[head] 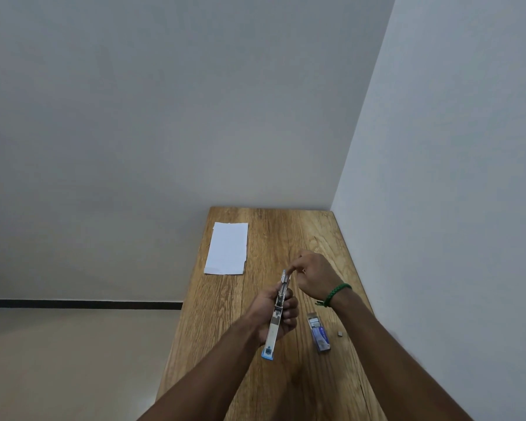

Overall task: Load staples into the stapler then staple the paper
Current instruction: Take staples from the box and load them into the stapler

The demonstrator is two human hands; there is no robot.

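Observation:
My left hand [275,314] grips the blue and silver stapler [273,329], which is swung open, its metal staple channel facing up and its blue end nearest me. My right hand [315,276], with a green bracelet at the wrist, pinches at the far tip of the stapler [284,276]; whether a strip of staples sits between the fingers is too small to tell. A white sheet of paper [227,249] lies flat on the wooden table [255,375], far left of the hands.
A small open staple box [319,332] lies on the table to the right of the stapler. A tiny piece of staples [340,333] rests just right of the box. Grey walls close in behind and right of the table; the floor drops away on the left.

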